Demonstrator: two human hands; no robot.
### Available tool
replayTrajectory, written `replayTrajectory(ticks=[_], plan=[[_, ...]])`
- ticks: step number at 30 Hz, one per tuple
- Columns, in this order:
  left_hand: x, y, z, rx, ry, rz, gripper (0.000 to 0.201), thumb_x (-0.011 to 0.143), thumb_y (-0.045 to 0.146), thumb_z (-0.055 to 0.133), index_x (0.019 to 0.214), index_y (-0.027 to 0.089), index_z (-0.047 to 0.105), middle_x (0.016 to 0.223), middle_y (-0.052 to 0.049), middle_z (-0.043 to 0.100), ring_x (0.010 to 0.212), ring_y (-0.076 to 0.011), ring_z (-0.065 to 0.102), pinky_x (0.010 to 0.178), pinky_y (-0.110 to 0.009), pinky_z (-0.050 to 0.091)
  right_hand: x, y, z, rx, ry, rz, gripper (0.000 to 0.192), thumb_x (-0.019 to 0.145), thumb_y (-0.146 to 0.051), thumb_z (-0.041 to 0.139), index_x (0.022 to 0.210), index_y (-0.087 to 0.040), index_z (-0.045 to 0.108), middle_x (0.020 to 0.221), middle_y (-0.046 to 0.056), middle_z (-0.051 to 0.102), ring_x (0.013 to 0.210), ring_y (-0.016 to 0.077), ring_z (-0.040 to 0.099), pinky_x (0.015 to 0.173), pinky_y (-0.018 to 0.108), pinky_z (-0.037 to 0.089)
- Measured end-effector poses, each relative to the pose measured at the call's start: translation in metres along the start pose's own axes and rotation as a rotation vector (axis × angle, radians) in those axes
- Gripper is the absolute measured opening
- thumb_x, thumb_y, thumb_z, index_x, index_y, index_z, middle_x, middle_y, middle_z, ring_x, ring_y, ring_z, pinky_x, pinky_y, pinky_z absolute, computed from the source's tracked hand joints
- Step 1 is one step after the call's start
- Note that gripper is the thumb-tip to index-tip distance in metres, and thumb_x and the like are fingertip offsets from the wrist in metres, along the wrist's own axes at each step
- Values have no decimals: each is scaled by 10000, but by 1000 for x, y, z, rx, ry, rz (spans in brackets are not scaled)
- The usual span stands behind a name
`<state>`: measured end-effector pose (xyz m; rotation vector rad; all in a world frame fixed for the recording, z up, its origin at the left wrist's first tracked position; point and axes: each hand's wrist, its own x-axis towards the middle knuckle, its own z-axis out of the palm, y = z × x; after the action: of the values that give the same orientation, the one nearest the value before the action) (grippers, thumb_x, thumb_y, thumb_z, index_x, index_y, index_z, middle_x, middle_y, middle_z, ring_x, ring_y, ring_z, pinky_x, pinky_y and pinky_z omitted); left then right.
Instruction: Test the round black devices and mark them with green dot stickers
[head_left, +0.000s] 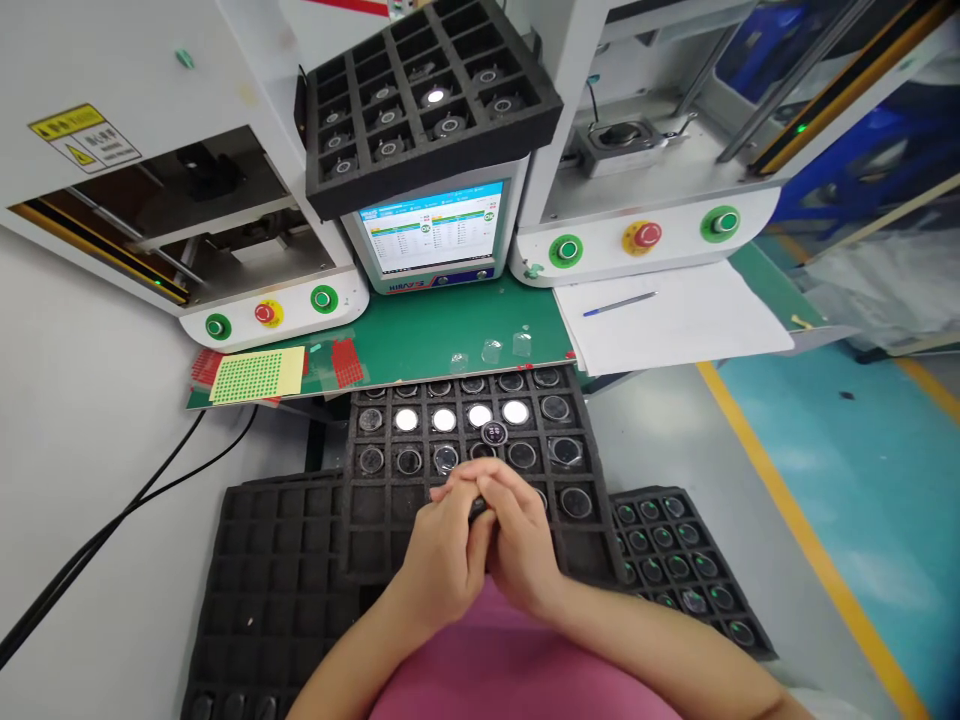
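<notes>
My left hand (448,545) and my right hand (521,535) are clasped together over the near part of a black foam tray (367,575). Their fingers are wrapped round a small dark object (478,508), mostly hidden; I cannot tell its kind. Just beyond my fingertips is a round watch face (494,433) with small light marks on its dark display, overlapping a divider of the tray. Other round watch faces sit in the compartments around it. Several glow white, such as the lit watch face (515,412); others are dark, like the watch face (576,502) right of my hands.
A screen (435,235) stands between the left machine (262,315) and right machine (645,235), under a tilted foam tray (420,165) of round parts. Sticker sheets (259,375), paper (675,325) and a pen (620,304) lie on the green bench. More trays (277,570) flank me.
</notes>
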<state>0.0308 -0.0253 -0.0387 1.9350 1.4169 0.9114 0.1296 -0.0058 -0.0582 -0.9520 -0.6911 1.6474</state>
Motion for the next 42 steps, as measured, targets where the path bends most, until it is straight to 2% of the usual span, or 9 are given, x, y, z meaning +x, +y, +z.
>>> replayTrajectory(ticks=[4, 6, 8, 13, 17, 21, 26, 35, 42], plan=[[5, -15, -2, -172, 7, -286, 225, 985, 277, 376, 1072, 173, 555, 752, -25, 660, 617, -139, 617, 609, -263, 508, 37, 0, -44, -198, 120, -150, 213, 807, -402, 652, 742, -202, 683, 748, 38, 697, 725, 183, 648, 754, 339, 545], [4, -16, -8, -218, 58, -310, 242, 991, 291, 383, 1120, 172, 550, 760, -16, 660, 596, -117, 598, 600, -243, 507, 42, -8, -59, -224, 192, -209, 124, 755, -331, 729, 755, -214, 688, 783, 21, 696, 784, 172, 640, 807, 316, 522], [3, -11, -14, -213, 82, -266, 237, 987, 278, 410, 1134, 178, 566, 741, -5, 656, 591, -106, 600, 601, -229, 511, 35, -19, -62, -237, 174, -249, 98, 781, -321, 717, 778, -225, 702, 815, 24, 705, 829, 176, 648, 825, 314, 519], [12, 19, -23, -85, 83, -19, 212, 925, 173, 508, 1106, 185, 618, 895, -54, 728, 797, -148, 698, 736, -259, 565, 7, -40, -32, -58, -242, -150, 197, 887, -339, 613, 1026, -257, 726, 1055, 55, 718, 1032, 205, 657, 939, 354, 512], [18, 32, -23, -4, 123, 125, 228, 895, 141, 533, 1102, 179, 618, 986, -73, 746, 920, -174, 712, 800, -266, 573, -2, -49, -13, 147, -390, 65, 284, 878, -388, 582, 1088, -245, 710, 1152, 67, 708, 1125, 236, 632, 1027, 407, 463], [15, 35, -23, 46, 106, 145, 243, 902, 133, 512, 1127, 154, 600, 969, -86, 739, 879, -169, 716, 754, -251, 580, -7, -54, -8, 229, -366, 197, 217, 859, -335, 566, 1005, -257, 706, 1132, 50, 714, 1110, 220, 637, 988, 386, 488], [12, 36, -20, 95, 85, 157, 259, 908, 143, 489, 1154, 141, 569, 951, -94, 727, 852, -183, 712, 723, -275, 587, -13, -56, -5, 283, -319, 244, 178, 838, -320, 568, 943, -262, 700, 1083, 33, 717, 1030, 191, 653, 859, 308, 544], [12, 44, -19, 259, 40, 166, 292, 934, 193, 427, 1178, 79, 539, 935, -152, 712, 765, -229, 713, 616, -323, 598, -16, -56, -5, 293, -276, 267, 172, 846, -389, 564, 905, -273, 676, 1028, 39, 707, 1029, 237, 649, 898, 395, 545], [13, 49, -24, 402, -8, 230, 336, 953, 174, 373, 1256, 76, 482, 940, -154, 732, 828, -238, 731, 698, -338, 624, -20, -54, 4, 345, -149, 259, 107, 811, -397, 622, 827, -297, 658, 881, 6, 644, 973, 233, 654, 998, 435, 507]])
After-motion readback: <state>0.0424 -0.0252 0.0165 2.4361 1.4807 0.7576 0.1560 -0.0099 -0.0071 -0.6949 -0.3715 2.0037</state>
